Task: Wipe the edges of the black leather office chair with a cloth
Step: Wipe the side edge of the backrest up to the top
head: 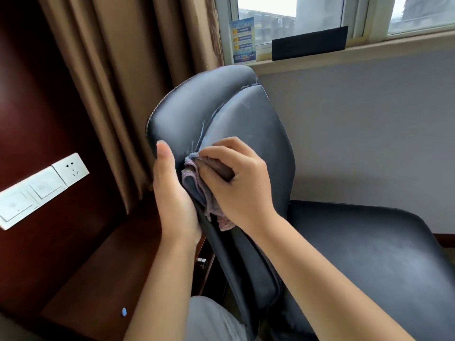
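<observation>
The black leather office chair [236,114] fills the middle of the view, its backrest tilted toward me and its seat [364,244] at the lower right. My left hand [172,200] holds the backrest's left edge, thumb up along the front and fingers hidden behind. My right hand [236,183] grips a bunched pinkish-purple cloth [197,190] and presses it against that same left edge, just right of my left hand. Frayed stitching shows along the seam above the cloth.
A dark wooden desk [81,274] with white wall sockets [71,168] stands at the left. Brown curtains [118,70] hang behind the chair. A window sill [344,55] with a blue card and a black strip runs across the top right above a pale wall.
</observation>
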A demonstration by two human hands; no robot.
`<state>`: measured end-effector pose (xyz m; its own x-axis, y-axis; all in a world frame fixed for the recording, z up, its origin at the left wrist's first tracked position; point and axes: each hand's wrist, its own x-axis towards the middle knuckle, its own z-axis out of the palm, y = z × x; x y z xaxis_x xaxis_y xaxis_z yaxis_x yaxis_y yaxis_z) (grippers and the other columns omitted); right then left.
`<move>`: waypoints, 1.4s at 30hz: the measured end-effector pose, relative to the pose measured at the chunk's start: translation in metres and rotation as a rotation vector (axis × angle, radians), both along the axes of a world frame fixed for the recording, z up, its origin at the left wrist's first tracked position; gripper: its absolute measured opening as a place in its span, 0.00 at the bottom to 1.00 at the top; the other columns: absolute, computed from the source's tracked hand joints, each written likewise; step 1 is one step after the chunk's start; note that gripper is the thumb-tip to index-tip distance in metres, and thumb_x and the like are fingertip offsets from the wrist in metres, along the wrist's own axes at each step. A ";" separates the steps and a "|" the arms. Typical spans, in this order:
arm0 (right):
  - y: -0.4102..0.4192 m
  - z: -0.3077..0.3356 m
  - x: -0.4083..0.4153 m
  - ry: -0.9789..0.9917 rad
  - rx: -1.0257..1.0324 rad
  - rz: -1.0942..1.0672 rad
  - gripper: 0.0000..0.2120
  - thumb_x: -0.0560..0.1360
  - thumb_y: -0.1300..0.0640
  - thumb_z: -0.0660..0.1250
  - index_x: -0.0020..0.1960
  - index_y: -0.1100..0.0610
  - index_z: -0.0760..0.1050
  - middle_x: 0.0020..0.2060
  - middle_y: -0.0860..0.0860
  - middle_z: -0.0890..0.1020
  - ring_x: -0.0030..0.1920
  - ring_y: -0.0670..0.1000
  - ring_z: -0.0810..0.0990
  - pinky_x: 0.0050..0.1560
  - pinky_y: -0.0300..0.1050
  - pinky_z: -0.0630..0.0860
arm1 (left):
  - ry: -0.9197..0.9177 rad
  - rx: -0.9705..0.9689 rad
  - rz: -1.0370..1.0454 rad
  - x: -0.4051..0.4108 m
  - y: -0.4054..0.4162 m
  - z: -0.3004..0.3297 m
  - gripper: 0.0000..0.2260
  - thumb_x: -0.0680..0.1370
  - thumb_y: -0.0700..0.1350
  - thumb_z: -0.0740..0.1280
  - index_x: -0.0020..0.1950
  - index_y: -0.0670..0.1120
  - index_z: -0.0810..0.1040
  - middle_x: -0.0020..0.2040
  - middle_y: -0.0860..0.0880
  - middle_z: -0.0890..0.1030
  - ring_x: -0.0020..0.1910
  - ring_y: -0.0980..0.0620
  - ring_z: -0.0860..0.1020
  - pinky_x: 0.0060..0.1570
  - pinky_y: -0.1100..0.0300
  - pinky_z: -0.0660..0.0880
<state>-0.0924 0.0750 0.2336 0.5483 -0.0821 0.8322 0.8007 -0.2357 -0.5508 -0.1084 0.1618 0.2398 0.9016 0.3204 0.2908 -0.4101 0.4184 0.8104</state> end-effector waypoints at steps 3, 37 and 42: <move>0.000 0.017 0.006 0.079 -0.029 -0.012 0.05 0.69 0.59 0.70 0.43 0.54 0.83 0.42 0.48 0.82 0.44 0.51 0.80 0.42 0.52 0.78 | -0.003 0.052 0.041 0.006 0.005 0.007 0.45 0.65 0.73 0.67 0.72 0.45 0.69 0.70 0.42 0.72 0.69 0.44 0.71 0.69 0.44 0.64; 0.001 0.042 0.061 0.281 -0.176 -0.089 0.05 0.74 0.53 0.69 0.49 0.49 0.82 0.46 0.44 0.83 0.52 0.50 0.78 0.50 0.51 0.76 | -0.141 0.277 0.564 0.023 0.000 0.007 0.08 0.73 0.52 0.63 0.49 0.53 0.78 0.47 0.56 0.81 0.47 0.60 0.80 0.51 0.63 0.73; -0.004 0.023 0.023 0.086 -0.243 -0.011 0.06 0.71 0.57 0.67 0.45 0.51 0.82 0.43 0.42 0.83 0.43 0.53 0.77 0.45 0.51 0.76 | -0.139 0.282 0.599 0.025 0.001 0.000 0.15 0.71 0.58 0.64 0.48 0.50 0.79 0.45 0.52 0.83 0.48 0.53 0.81 0.52 0.53 0.77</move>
